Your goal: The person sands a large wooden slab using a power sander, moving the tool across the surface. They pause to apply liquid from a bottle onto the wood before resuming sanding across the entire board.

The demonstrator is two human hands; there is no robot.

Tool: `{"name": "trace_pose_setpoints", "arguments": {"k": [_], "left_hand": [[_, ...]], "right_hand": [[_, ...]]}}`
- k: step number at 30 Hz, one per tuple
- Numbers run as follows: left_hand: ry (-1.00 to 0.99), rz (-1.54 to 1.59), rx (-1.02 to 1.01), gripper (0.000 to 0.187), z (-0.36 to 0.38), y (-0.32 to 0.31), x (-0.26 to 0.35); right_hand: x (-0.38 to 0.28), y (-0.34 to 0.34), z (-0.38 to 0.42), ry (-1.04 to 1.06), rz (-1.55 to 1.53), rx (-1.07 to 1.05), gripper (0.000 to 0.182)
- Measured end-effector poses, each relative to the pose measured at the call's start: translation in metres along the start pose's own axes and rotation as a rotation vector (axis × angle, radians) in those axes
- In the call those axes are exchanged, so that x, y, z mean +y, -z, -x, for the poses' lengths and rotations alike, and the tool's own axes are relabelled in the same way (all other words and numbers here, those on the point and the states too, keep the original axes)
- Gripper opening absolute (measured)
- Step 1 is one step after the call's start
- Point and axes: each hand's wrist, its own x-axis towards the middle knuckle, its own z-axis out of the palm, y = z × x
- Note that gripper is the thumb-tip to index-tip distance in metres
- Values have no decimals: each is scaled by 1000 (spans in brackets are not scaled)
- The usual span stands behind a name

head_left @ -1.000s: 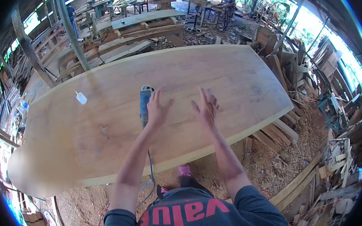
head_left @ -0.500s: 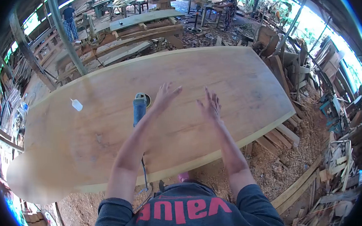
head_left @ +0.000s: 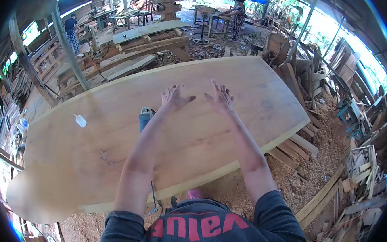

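A large wooden slab (head_left: pixel 192 143) with pale edges stretches across the view under both arms. Over its middle is my left hand (head_left: pixel 175 97), fingers spread and holding nothing. My right hand (head_left: pixel 221 99) is a short way to the right, also with its fingers apart and nothing in it. Whether the palms touch the wood I cannot tell. Just left of my left hand lies a blue power tool (head_left: pixel 146 116), partly hidden by my left forearm. A small white bottle (head_left: pixel 80 120) lies on the slab farther left.
A metal post (head_left: pixel 68 38) stands beyond the slab's left part. Stacked planks (head_left: pixel 150 34) lie behind it. One person (head_left: pixel 71 33) is at the back left, another (head_left: pixel 238 17) at the back. Scrap wood (head_left: pixel 357 193) and shavings (head_left: pixel 314 173) cover the ground at right.
The view has shifted a little. My right hand has moved forward and slightly left over the slab. My left forearm now covers more of the power tool.
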Motion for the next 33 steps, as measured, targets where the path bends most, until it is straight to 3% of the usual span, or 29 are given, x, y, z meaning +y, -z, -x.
{"name": "trace_pose_setpoints", "arguments": {"k": [7, 9, 10, 12, 15, 19, 22, 24, 25, 28, 29, 30, 32, 33], "left_hand": [[-93, 224, 111, 82, 7, -7, -20], [342, 1030, -77, 73, 7, 0, -21], [343, 1031, -71, 73, 5, 0, -23], [410, 1393, -87, 68, 6, 0, -24], [441, 1624, -141, 61, 6, 4, -17], [406, 1699, -182, 66, 11, 21, 6], [239, 1710, -182, 67, 19, 55, 38], [-53, 1667, -118, 67, 28, 83, 58], [-96, 1715, -40, 54, 37, 96, 72], [-242, 1707, -204, 44, -9, 76, 22], [-4, 1668, 17, 43, -13, 59, 26], [-6, 1668, 15, 43, -18, 42, 14], [228, 1685, -58, 38, -35, 12, -13], [235, 1683, -71, 38, -39, 1, -17]], "right_hand": [[3, -20, 20, 71, -99, 3, 79], [9, -29, 24, 119, -138, 30, 79], [10, -32, 26, 109, -154, 40, 79], [13, -38, 28, 98, -173, 44, 80], [20, -40, 34, 116, -210, 12, 80], [24, -43, 42, 105, -206, 38, 80], [30, -43, 43, 151, -204, 95, 78], [33, -42, 46, 157, -210, 101, 77], [37, -40, 45, 209, -241, 171, 77], [43, -43, 45, 224, -268, 223, 76], [45, -43, 43, 191, -261, 208, 75], [47, -44, 42, 190, -260, 211, 75], [49, -43, 33, 47, -166, 86, 72], [40, -42, 31, 33, -188, 183, 70]]}}
